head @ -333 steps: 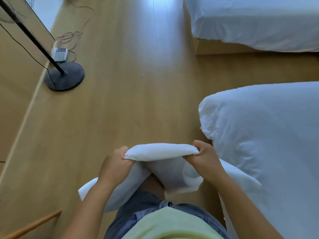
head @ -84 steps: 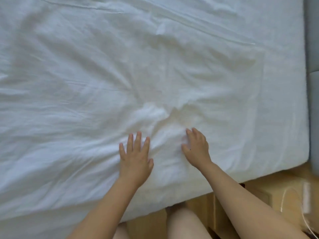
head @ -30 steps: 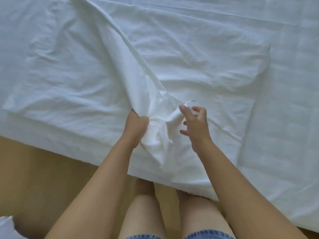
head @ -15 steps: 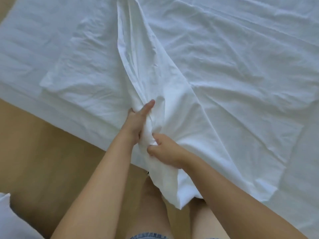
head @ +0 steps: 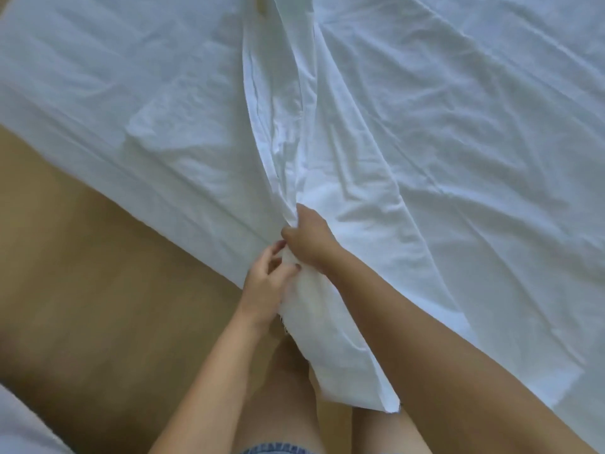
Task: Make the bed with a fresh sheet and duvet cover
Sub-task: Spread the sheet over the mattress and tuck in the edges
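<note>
Item: white sheet point(head: 442, 132), lying on the bed point(head: 65, 77) from 10 o'clock through 12 to 4 o'clock; one long gathered ridge of it runs from 12 o'clock down to centre; its loose end hangs off the bed edge toward 6 o'clock. Grip: right hand point(head: 309, 239), at centre, clenched round the ridge; left hand point(head: 265, 283), just beside it toward 7 o'clock, fingers curled, pinching the same bunch. Surroundings: wooden floor point(head: 98, 273) at 8 o'clock; bare legs point(head: 288, 388) at 6 o'clock.
</note>
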Demonstrator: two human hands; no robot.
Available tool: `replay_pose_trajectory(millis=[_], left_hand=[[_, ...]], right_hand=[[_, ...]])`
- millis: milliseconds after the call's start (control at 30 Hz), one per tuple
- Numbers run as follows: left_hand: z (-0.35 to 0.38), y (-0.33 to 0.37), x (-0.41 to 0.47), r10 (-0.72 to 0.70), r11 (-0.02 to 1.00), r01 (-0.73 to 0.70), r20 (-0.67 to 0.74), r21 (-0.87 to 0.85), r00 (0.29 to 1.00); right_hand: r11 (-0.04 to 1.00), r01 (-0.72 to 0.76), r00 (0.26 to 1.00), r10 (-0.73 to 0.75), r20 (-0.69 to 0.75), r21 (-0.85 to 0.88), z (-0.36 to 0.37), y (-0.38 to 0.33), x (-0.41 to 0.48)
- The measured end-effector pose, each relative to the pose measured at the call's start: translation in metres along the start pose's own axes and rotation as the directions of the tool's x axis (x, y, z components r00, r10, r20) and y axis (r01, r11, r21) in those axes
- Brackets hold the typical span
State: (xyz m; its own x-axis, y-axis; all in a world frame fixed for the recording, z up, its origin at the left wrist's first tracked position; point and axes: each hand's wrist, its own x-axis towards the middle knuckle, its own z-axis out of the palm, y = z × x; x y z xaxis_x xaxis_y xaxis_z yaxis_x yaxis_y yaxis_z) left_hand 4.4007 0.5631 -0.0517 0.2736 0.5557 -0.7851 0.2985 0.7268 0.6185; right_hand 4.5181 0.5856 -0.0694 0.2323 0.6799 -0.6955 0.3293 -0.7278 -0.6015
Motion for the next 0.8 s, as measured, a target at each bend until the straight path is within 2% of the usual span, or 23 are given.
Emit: replay_pose_trajectory(millis=[33, 67, 133, 200, 267, 400, 500, 633, 733, 800], left_hand=[[-0.009, 0.005, 0.009, -0.055, 0.988, 0.049, -0.038, -0.146, 0.998], [-0.017, 0.011, 0.020, -0.089, 0.975, 0.073, -0.067, -0.208, 0.994], [-0.021, 0.028, 0.046, -0.091, 0.989, 0.078, -0.103, -0.122, 0.990], [-0.016, 0.045, 0.071, -0.027, 0.999, 0.024, -0.165, -0.021, 0.986], [-0.010, 0.055, 0.086, 0.076, 0.992, -0.048, -0.260, 0.114, 0.963], [-0.018, 0.051, 0.082, 0.225, 0.890, -0.066, -0.309, 0.452, 0.924], [-0.011, 0.042, 0.083, 0.267, 0.805, -0.020, -0.331, 0.593, 0.905], [0.062, 0.038, 0.098, 0.234, 0.540, 0.058, -0.216, 0.840, 0.948], [0.133, 0.038, 0.112, 0.240, 0.395, -0.082, -0.016, 0.915, 0.971], [0.175, 0.036, 0.126, 0.204, 0.380, -0.156, 0.082, 0.912, 0.976]], right_hand=[[1.000, 0.025, 0.999, -0.026, 0.025, 0.019, 0.003, -0.001, 0.000], [0.998, 0.057, 0.996, -0.058, 0.060, 0.021, 0.004, 0.000, -0.002], [0.988, 0.150, 0.969, -0.138, 0.203, -0.046, 0.004, 0.002, -0.010], [0.970, 0.222, 0.921, -0.175, 0.347, -0.101, 0.008, 0.006, -0.019], [0.976, 0.207, 0.918, -0.172, 0.357, -0.062, 0.009, 0.011, -0.025], [0.976, 0.165, 0.969, -0.188, 0.158, 0.145, 0.005, 0.019, -0.022], [0.976, 0.155, 0.987, -0.146, -0.072, 0.155, -0.007, 0.022, 0.000], [0.992, 0.087, 0.960, -0.060, -0.273, 0.090, -0.062, 0.048, 0.036], [0.999, 0.023, 0.930, -0.006, -0.367, 0.042, -0.121, 0.085, 0.048], [1.000, -0.024, 0.907, 0.017, -0.421, -0.013, -0.164, 0.116, 0.057]])
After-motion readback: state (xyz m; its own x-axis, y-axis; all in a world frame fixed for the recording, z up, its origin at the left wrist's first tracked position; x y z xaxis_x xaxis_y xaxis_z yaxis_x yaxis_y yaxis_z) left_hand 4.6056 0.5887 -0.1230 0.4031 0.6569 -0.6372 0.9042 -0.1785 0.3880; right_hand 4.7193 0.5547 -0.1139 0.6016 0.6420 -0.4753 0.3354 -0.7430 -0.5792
